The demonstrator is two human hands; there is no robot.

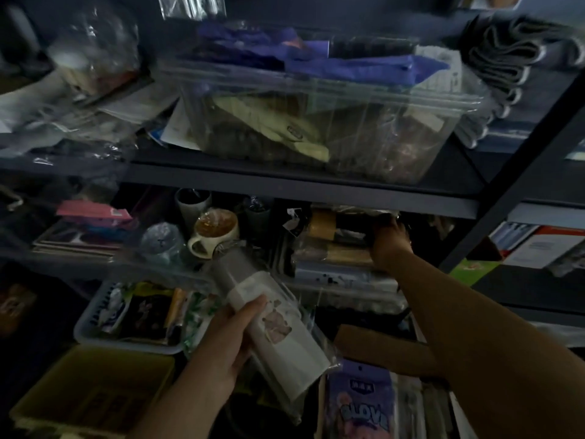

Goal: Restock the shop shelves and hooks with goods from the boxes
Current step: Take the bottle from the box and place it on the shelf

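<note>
Wrapped bottle (272, 324): likely light, rigid, film slippery; your left hand (228, 340) grips mid-body. Right hand (387, 245) on stacked packs (335, 248), grip unclear.

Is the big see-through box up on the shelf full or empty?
Full: through the clear box's walls, packed goods show, with purple cloth piled on top.

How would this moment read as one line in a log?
left hand: grips wrapped bottle | right hand: reaching into packet stack on shelf, grip unclear | bottle not yet shelved
</note>
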